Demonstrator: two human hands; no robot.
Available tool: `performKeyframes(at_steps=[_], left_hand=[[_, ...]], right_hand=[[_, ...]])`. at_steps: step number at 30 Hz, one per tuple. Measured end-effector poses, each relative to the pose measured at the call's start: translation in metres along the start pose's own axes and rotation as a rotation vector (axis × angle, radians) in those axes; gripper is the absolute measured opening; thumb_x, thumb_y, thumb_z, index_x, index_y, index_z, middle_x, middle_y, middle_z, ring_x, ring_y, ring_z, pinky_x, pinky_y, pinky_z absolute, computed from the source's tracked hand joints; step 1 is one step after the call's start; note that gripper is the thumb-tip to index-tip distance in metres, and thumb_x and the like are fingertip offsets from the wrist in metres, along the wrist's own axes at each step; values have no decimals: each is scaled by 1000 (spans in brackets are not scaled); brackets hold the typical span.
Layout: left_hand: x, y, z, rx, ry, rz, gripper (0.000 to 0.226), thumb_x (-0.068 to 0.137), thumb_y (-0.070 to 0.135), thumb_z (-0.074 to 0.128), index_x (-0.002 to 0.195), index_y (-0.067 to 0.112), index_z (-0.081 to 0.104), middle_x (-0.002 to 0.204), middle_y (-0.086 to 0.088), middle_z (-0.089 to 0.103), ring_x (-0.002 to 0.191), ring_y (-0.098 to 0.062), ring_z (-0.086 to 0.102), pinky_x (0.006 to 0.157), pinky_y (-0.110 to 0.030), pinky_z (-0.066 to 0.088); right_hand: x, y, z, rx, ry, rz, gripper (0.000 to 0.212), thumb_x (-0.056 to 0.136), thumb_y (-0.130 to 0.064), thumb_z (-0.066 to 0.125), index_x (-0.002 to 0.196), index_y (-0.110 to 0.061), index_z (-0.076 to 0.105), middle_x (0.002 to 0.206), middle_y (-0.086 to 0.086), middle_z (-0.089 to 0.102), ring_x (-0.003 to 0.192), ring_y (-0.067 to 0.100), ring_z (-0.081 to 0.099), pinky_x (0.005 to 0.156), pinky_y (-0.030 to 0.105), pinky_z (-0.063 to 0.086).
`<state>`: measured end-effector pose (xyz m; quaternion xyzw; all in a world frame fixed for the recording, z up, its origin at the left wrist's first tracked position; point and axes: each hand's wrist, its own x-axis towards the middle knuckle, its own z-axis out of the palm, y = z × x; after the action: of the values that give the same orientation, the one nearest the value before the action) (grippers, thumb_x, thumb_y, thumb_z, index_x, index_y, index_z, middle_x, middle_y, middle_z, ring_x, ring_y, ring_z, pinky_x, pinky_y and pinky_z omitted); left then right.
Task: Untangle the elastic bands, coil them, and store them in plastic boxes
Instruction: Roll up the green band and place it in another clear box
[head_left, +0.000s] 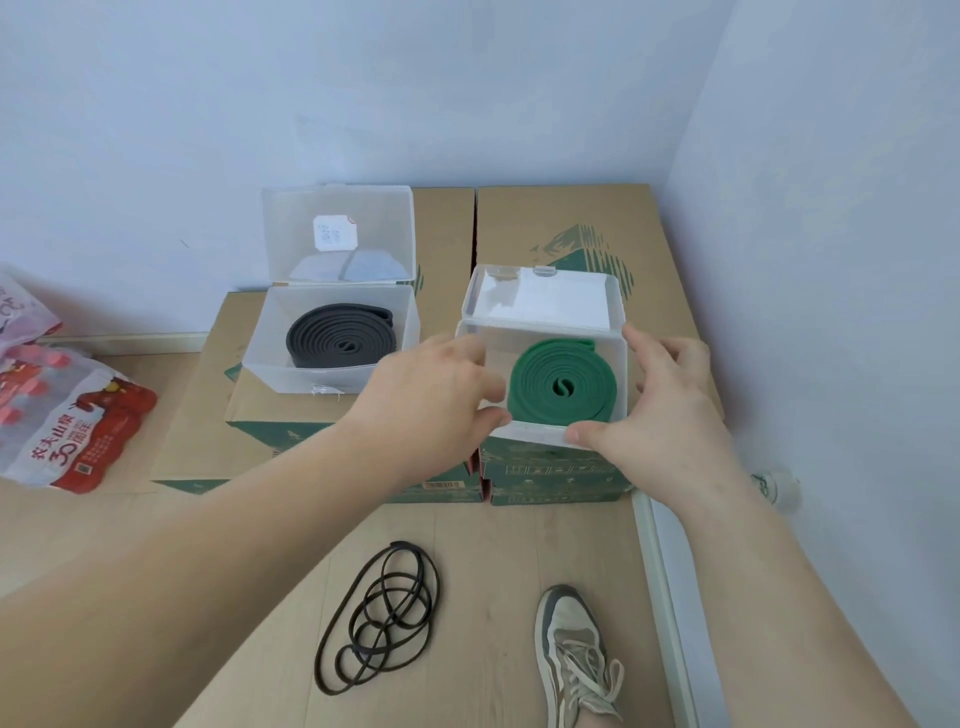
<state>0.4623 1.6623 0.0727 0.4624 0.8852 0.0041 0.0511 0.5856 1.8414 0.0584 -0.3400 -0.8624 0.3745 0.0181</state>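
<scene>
Left hand (434, 397), right hand (670, 402) grip box (537, 434) around green band (535, 387)

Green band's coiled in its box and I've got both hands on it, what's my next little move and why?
Probably swing the lid shut. The green band lies coiled inside the clear box, the left hand and right hand hold its walls, and the lid stands open behind. The tangled black band on the floor can wait.

A green band (561, 387) is seen coiled flat in an open clear box (540, 434) on cardboard cartons (571, 218), a grey band (340, 338) coiled in a second box (332, 382) alongside, and a thin black band (382, 618) left tangled on the floor (483, 561).
</scene>
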Motion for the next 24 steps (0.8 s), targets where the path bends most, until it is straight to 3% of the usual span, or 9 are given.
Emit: performKeyframes(at_steps=[3, 6, 8, 11, 14, 16, 18, 21, 24], left_hand=[[10, 8, 11, 7, -5, -63, 34, 107, 46, 42, 102, 23, 67, 97, 4, 57, 85, -25, 62, 63, -33, 43], [30, 15, 19, -17, 93, -154, 30, 108, 41, 43, 99, 19, 62, 94, 2, 60, 82, -27, 62, 62, -34, 42], [40, 19, 24, -19, 169, -181, 24, 107, 38, 46, 105, 20, 62, 96, 2, 63, 84, -25, 63, 63, -34, 43], [28, 22, 33, -148, 302, -183, 18, 104, 32, 52, 116, 22, 60, 105, 5, 67, 90, -23, 65, 66, -34, 46], [-28, 20, 51, -418, 417, -204, 15, 97, 24, 60, 112, 25, 61, 97, 12, 65, 82, -17, 62, 64, -32, 47], [-80, 9, 82, -485, 314, -308, 14, 95, 27, 61, 109, 29, 59, 94, 16, 63, 80, -11, 59, 67, -31, 49], [-131, -11, 120, -558, 50, -480, 16, 95, 28, 61, 109, 35, 56, 96, 15, 64, 80, -10, 59, 72, -30, 48], [-196, -43, 163, -555, -364, -741, 29, 98, 30, 57, 127, 30, 59, 115, 7, 70, 103, -19, 65, 82, -25, 47], [-244, -65, 189, -555, -538, -882, 40, 97, 31, 56, 136, 25, 55, 132, 0, 65, 119, -24, 63, 93, -27, 50]], right_hand=[[2, 1, 7, -31, 139, -9, 96, 74, -37, 91, 152, -42, 36, 134, -12, 34, 113, 16, 58, 90, 43, 56], [4, 2, 14, -50, 260, 14, 66, 85, -37, 80, 141, -30, 45, 133, -5, 46, 116, 22, 58, 78, 37, 50], [3, -4, 19, -37, 264, 6, 44, 88, -37, 73, 125, -28, 51, 123, -5, 57, 110, 22, 60, 76, 36, 48], [-3, -16, 28, -40, 112, -67, 19, 91, -42, 67, 102, -32, 55, 98, -10, 66, 93, 19, 64, 77, 38, 55], [-15, -27, 47, -82, -138, -118, 19, 90, -49, 66, 92, -31, 60, 89, -13, 65, 89, 16, 64, 80, 39, 57], [-29, -36, 66, -191, -309, -155, 19, 92, -51, 64, 94, -33, 61, 91, -14, 64, 91, 15, 63, 82, 38, 57], [-47, -42, 90, -307, -463, -208, 16, 95, -50, 61, 102, -35, 61, 96, -15, 64, 96, 14, 63, 85, 36, 56], [-73, -49, 128, -376, -624, -261, 17, 97, -46, 57, 112, -38, 61, 99, -17, 63, 96, 13, 65, 86, 34, 56], [-89, -47, 169, -339, -699, -247, 21, 99, -43, 58, 118, -34, 62, 93, -16, 61, 94, 13, 65, 83, 33, 56]])
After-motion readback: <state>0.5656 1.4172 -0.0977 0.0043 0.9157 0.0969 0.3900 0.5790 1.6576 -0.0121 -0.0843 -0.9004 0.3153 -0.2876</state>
